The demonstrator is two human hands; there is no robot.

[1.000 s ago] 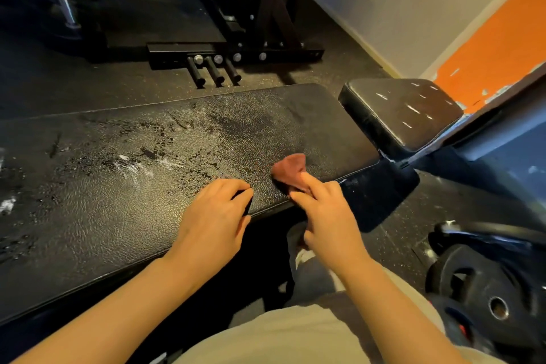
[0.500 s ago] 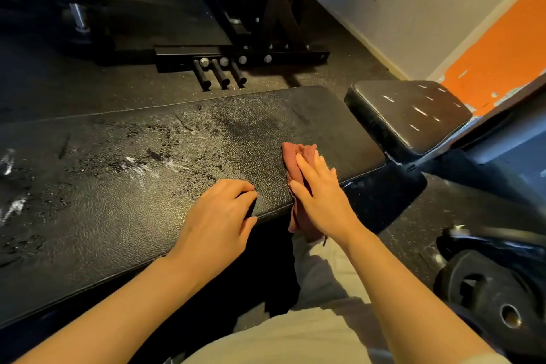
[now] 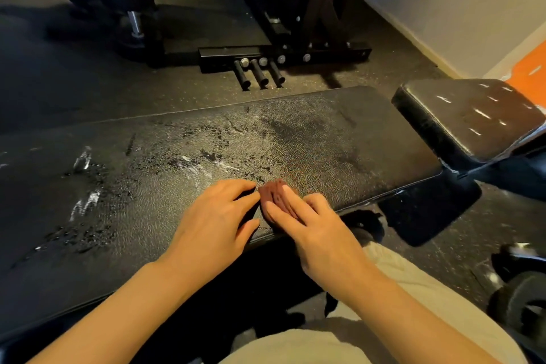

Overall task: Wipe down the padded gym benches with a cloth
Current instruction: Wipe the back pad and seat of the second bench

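Room: dark rubber gym floor is seen, with a black rack base behind and a pale wall at the far right.
Bench pad: long black padded bench is laid crosswise, its long axis running left to right; wet streaks and white smears are spread over its left and middle parts.
Left hand: left hand is rested on the pad near its front edge, fingers loosely bent, nothing held.
Cloth: small reddish cloth is pressed on the pad just right of the left fingertips, touching or nearly so.
Right hand: right hand is laid over the cloth, fingers fairly straight and pressing down.
Coming move: unwiped smears lie leftward along the pad's length; the right hand is judged nearer the job, with the left hand in the path.
Second pad: smaller seat pad stands apart at the right, seemingly not yet wiped.
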